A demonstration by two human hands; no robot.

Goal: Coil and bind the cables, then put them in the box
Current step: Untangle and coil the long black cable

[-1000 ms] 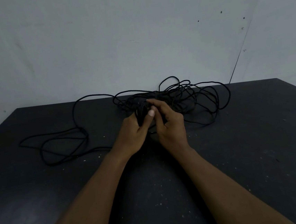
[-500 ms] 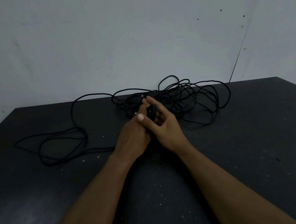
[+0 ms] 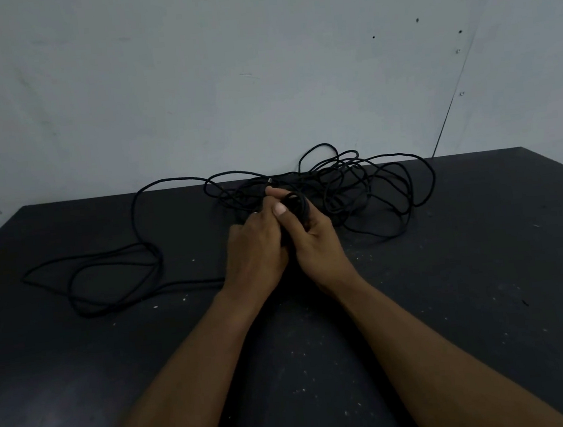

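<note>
Evidently little was done: left hand (image 3: 254, 250) and right hand (image 3: 317, 247) gripped a small coil (image 3: 295, 202), while most cable (image 3: 373, 183) lay loose, with no box visible.

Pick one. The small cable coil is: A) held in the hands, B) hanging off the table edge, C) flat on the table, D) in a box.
A: the left hand and right hand both grip the coil; the rest of the cable lies loose on the table.

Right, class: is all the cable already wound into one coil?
No: the right hand grips only a small coil, while long cable loops lie loose on the table.
</note>
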